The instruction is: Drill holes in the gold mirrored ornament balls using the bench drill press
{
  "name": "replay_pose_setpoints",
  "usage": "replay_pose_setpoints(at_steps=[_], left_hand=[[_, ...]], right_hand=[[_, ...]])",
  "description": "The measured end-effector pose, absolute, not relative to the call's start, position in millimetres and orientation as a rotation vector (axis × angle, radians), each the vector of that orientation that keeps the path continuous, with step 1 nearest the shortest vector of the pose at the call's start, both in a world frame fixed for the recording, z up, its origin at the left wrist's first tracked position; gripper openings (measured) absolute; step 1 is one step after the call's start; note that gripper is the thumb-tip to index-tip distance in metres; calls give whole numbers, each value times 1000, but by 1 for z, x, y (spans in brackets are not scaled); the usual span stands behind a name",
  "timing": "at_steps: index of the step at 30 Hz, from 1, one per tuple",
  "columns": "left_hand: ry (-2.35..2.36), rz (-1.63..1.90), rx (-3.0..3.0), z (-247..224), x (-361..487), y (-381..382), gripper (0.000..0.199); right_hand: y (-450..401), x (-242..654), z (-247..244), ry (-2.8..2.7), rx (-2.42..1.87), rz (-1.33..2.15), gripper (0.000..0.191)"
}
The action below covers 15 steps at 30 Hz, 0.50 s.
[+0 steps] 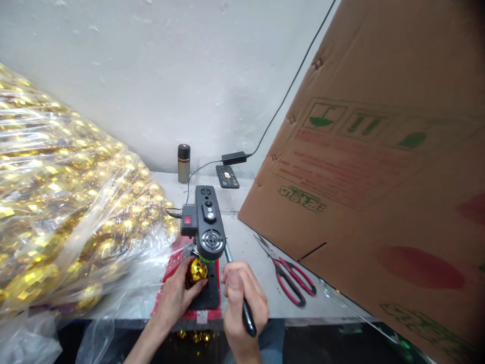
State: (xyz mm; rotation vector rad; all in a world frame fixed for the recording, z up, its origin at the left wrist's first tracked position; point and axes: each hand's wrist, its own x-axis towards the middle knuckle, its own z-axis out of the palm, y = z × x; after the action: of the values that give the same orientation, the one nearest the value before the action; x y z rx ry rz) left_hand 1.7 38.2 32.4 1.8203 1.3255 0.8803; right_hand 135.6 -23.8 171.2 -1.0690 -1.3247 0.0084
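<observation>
A small bench machine (209, 217) with a black head and round vents stands on a dark base over a red sheet (166, 275). Under its head, my left hand (177, 291) holds a shiny gold faceted ball (198, 270) between thumb and fingers. My right hand (246, 303) is wrapped round the machine's lever (248, 318), whose black grip sticks out below the fist. The lever's metal rod runs up to the side of the head. The ball's far side and top edge are partly hidden by the head.
Clear plastic holding many gold balls (76, 202) fills the left. A large cardboard box (359, 177) leans at right, beside red-handled scissors (291, 280). Behind the machine are a bottle (184, 164), a phone (228, 177) and a power adapter (234, 158) with its cable.
</observation>
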Motion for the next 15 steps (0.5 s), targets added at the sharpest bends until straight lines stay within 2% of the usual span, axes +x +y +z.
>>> replay_pose_setpoints(at_steps=[6,15], left_hand=[[1269,945,2074,22,14,46,49],[1113,788,2083,15,7,53,59]], right_hand=[[-26,138,171,-1349,-1074,4,26],[-26,142,158,-1395,-1066,-92,31]])
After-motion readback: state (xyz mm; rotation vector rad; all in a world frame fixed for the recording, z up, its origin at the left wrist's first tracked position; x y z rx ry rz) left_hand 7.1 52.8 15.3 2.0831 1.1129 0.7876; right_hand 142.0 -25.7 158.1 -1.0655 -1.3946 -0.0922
